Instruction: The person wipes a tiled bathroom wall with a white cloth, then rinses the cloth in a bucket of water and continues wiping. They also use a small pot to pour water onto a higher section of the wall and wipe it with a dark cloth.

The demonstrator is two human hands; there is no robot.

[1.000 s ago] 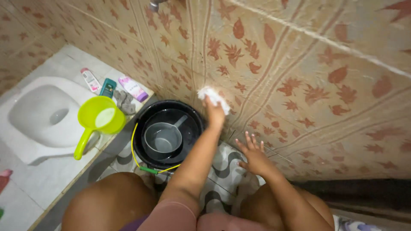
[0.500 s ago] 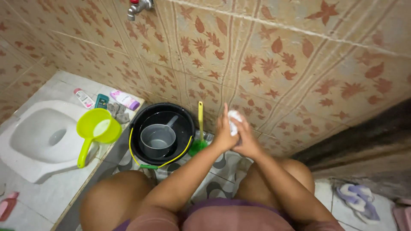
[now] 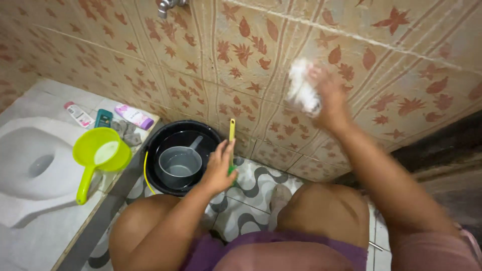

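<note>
My right hand (image 3: 329,95) presses a white soapy cloth (image 3: 303,93) against the leaf-patterned tiled wall (image 3: 241,55), raised and a little blurred. My left hand (image 3: 219,168) hangs low next to a black bucket (image 3: 163,138), its fingers at the yellow handle of a green brush (image 3: 231,133) that leans by the wall; I cannot tell if it grips the brush. Inside the bucket stands a grey dipper (image 3: 179,163) with water.
A lime-green dipper (image 3: 98,155) lies on the raised white platform of a squat toilet (image 3: 35,160). Tubes and a small bottle (image 3: 133,116) sit at the platform's back. A tap (image 3: 165,6) juts from the wall above. My bare knees (image 3: 326,211) fill the foreground.
The hands were together with the cloth by the wall; now my right hand has lifted the cloth up and right on the wall, and my left hand has dropped toward the brush.
</note>
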